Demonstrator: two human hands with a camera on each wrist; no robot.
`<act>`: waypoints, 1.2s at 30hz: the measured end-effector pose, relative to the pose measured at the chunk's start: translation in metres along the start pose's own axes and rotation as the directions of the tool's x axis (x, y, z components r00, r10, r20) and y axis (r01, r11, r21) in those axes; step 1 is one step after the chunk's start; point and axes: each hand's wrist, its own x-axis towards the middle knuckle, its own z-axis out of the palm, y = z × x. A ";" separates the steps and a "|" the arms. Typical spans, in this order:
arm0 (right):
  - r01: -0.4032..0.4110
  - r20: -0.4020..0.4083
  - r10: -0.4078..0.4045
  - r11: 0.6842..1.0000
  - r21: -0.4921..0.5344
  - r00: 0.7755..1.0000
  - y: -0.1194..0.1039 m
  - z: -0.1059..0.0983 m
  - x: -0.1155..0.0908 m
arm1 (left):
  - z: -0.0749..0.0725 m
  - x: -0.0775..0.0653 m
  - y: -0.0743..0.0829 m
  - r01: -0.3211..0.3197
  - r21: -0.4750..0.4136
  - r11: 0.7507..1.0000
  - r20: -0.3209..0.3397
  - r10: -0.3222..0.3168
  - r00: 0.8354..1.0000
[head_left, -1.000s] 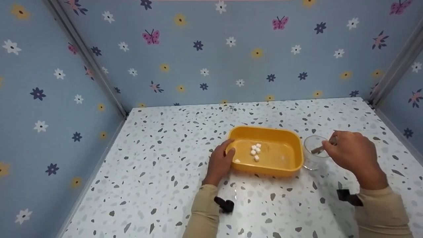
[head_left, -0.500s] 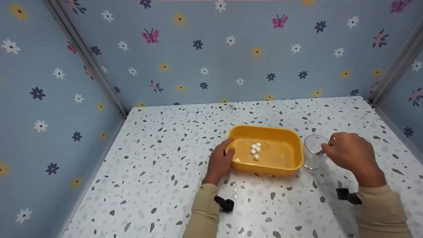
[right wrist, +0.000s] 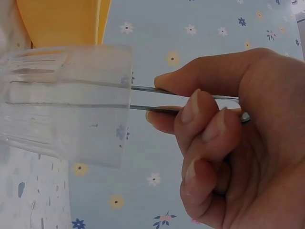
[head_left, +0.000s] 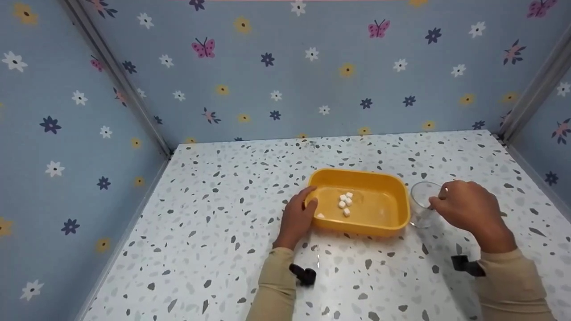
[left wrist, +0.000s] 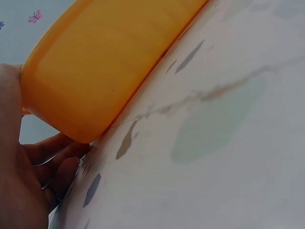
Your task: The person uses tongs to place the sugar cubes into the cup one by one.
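Note:
A yellow rectangular tub (head_left: 357, 176) stands on the speckled table, with several small white cubes (head_left: 342, 204) on its floor. My left hand (head_left: 298, 218) grips the tub's left end, thumb over the rim and the other fingers along the outside, as the left wrist view (left wrist: 33, 167) also shows. A clear drinking glass (head_left: 419, 209) stands upright just right of the tub. Metal tweezers (right wrist: 143, 88) reach down into the glass, pinched by my right hand (head_left: 468, 209). Between the two arms of the tweezers a gap shows. Whether anything sits at their tips, I cannot tell.
The white speckled table (head_left: 223, 200) ends at a flower-patterned back wall (head_left: 285, 71). A similar panel (head_left: 67, 147) rises on the left and another (head_left: 562, 111) on the right. A black wrist mount (head_left: 303, 275) sits at the left sleeve.
My right hand has shifted slightly left and lowered the tweezers deeper into the glass. The left hand, tub and white cubes look the same.

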 end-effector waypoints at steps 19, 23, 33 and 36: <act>-0.015 0.014 0.015 1.000 -0.002 1.000 -0.003 0.002 0.000 | 0.000 0.000 -0.001 -0.004 0.009 1.000 0.000 0.004 1.000; -0.040 0.022 0.040 0.999 -0.010 0.999 -0.005 0.002 -0.002 | 0.000 0.000 -0.001 -0.013 0.011 1.000 0.000 0.013 1.000; -0.067 -0.037 0.066 0.998 -0.016 0.997 -0.011 -0.006 -0.010 | 0.000 -0.001 -0.001 -0.011 0.004 1.000 -0.003 0.011 1.000; -0.067 -0.069 0.066 0.998 -0.011 0.995 -0.013 -0.008 -0.012 | -0.001 -0.001 -0.001 -0.015 -0.008 1.000 -0.003 0.015 1.000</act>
